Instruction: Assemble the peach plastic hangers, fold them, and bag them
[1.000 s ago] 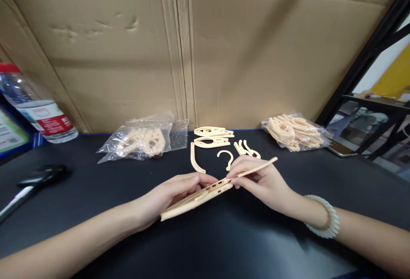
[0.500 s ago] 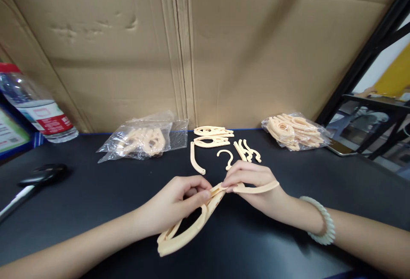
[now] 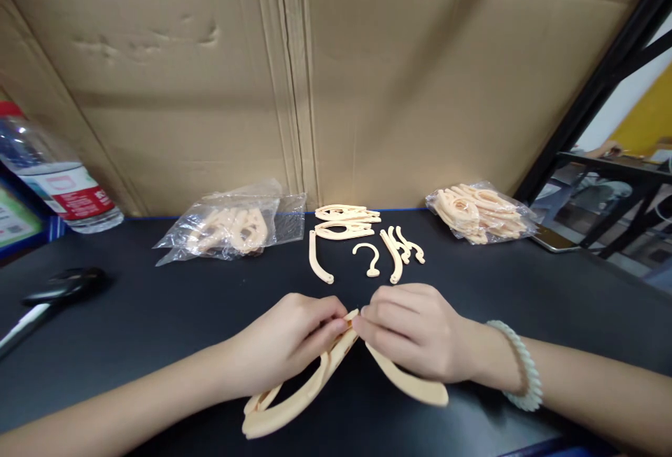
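Observation:
My left hand (image 3: 286,341) pinches the top of a cream plastic hanger arm (image 3: 294,397) that slopes down to the left over the black table (image 3: 157,317). My right hand (image 3: 414,331), with a pale bead bracelet (image 3: 517,366) on the wrist, is closed on a second cream hanger arm (image 3: 414,387) that slopes down to the right. The two arms meet at my fingertips in an upside-down V. Beyond my hands lie a loose cream hook (image 3: 367,257) and other loose hanger pieces (image 3: 344,222).
Two clear bags of cream parts lie at the back, a left bag (image 3: 231,229) and a right bag (image 3: 480,212). A cardboard wall (image 3: 315,79) stands behind them. A water bottle (image 3: 57,180) and a black object (image 3: 63,285) are at the left. A black frame (image 3: 593,100) rises at the right.
The arm in my right hand has swung from pointing up and right to pointing down and right. The left arm has dropped lower. Both hands have come closer together.

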Demonstrator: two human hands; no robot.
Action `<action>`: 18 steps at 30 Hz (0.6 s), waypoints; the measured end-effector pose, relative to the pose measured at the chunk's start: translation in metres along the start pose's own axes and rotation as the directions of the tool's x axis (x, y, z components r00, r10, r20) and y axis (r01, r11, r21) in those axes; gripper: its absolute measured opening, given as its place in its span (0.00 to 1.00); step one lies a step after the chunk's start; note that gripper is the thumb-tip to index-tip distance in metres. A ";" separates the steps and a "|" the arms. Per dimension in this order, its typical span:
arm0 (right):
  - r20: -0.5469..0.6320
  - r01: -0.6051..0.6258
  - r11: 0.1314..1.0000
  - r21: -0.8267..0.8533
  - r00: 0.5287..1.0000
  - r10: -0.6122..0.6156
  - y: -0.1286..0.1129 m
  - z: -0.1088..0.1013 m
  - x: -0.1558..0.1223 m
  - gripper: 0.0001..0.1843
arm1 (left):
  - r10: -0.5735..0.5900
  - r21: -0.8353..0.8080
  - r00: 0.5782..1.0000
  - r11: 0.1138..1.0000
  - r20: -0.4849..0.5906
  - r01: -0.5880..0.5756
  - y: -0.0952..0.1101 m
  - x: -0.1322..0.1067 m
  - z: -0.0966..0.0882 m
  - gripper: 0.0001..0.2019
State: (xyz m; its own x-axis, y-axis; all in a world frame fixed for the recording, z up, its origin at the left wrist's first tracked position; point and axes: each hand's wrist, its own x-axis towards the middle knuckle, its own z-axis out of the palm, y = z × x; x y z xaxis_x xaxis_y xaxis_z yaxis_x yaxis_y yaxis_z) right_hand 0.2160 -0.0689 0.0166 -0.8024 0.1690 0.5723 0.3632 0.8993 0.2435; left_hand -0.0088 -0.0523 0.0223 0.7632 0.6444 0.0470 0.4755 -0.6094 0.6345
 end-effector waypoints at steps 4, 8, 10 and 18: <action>0.062 0.169 0.981 -0.091 0.985 -0.164 -0.004 -0.007 0.003 0.18 | 0.093 0.189 0.996 0.977 0.016 -0.095 0.008 -0.002 -0.001 0.16; 0.020 0.326 0.932 -0.156 0.945 -0.327 -0.008 -0.010 0.004 0.15 | 0.084 0.127 0.996 0.988 0.006 -0.085 0.005 -0.001 -0.004 0.18; -0.042 0.393 0.899 -0.194 0.912 -0.408 -0.011 -0.015 0.004 0.14 | 0.052 0.006 0.999 0.999 -0.009 -0.052 0.000 0.000 -0.005 0.19; -0.332 -0.366 0.898 0.243 0.839 0.432 0.036 -0.049 -0.008 0.09 | -0.154 -0.661 0.988 0.738 0.030 0.135 -0.017 0.004 -0.002 0.21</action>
State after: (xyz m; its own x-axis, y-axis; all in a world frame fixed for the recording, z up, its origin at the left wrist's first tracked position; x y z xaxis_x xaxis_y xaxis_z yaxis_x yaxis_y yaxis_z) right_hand 0.2583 -0.0573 0.0590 -0.3588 0.3961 0.8452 0.5047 0.8440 -0.1813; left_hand -0.0148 -0.0385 0.0129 0.6939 0.7162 -0.0742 0.1651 -0.0579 0.9846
